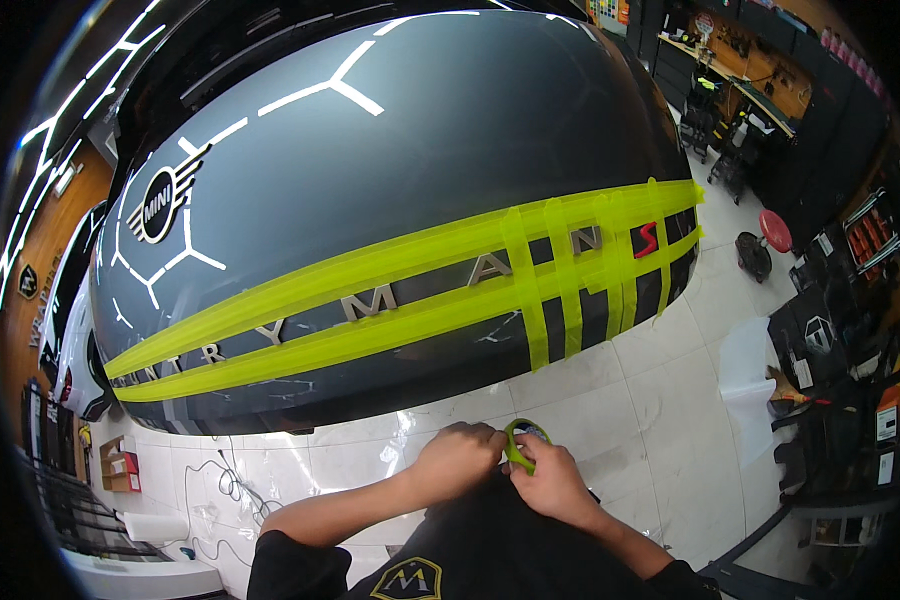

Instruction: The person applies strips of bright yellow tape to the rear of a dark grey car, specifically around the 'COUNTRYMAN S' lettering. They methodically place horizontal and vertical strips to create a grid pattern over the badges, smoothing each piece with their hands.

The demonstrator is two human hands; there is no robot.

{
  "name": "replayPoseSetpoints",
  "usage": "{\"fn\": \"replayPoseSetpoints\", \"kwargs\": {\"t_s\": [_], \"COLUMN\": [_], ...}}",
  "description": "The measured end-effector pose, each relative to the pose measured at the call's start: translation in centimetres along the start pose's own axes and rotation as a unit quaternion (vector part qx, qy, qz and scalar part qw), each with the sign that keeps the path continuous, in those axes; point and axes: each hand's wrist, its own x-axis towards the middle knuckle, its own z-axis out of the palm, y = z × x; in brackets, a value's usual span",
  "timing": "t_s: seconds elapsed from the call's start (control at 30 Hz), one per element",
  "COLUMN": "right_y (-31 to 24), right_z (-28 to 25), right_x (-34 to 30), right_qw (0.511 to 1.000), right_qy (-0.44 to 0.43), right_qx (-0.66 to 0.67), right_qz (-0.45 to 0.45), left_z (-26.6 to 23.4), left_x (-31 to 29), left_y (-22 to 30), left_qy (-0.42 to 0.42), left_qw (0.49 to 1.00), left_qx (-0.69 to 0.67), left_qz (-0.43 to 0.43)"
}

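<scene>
In front of my torso, my right hand [552, 486] grips a roll of yellow-green masking tape [514, 452], its thumb and fingers around the ring. My left hand [456, 462] is closed, with its fingertips pinched at the left edge of the roll; the tape end there is too small to make out. Beyond both hands stands the dark grey rear panel of a car [490, 130]. Two long strips of the same tape [370, 260] run above and below a row of metal letters [370, 300]. Several short strips [532, 320] cross them at the right, around a red letter [645, 239].
A winged emblem [158, 204] sits on the panel's left. Cables [232, 482] and a cardboard box [120, 465] lie on the tiled floor at left. A red round-topped stool [774, 231], a workbench [740, 85] and dark cases [820, 340] are at right.
</scene>
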Motion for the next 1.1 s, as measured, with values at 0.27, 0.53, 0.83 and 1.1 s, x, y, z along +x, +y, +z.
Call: {"fn": "replayPoseSetpoints", "kwargs": {"t_s": [0.27, 0.53, 0.83, 1.1], "right_y": [0.2, 0.0, 2.5, 0.5], "right_z": [0.5, 0.7, -0.1, -3.5], "right_x": [0.7, 1.5, 2.1, 1.8], "right_qw": [1.0, 0.999, 0.997, 0.992], "right_qy": [0.022, 0.041, 0.011, -0.029], "right_qx": [-0.011, 0.023, -0.007, 0.115], "right_qz": [-0.013, -0.025, -0.078, -0.037], "left_z": [-0.8, -2.9, -15.6, -12.7], "left_x": [1.2, 0.0, 4.7, 6.4], "left_y": [-0.2, 1.1, 8.2, 4.8], "left_qy": [0.004, -0.005, 0.219, 0.107], "left_qw": [1.0, 0.998, 0.955, 0.897], "left_qx": [-0.005, 0.001, 0.193, 0.426], "left_qz": [-0.006, -0.058, -0.053, -0.058]}}
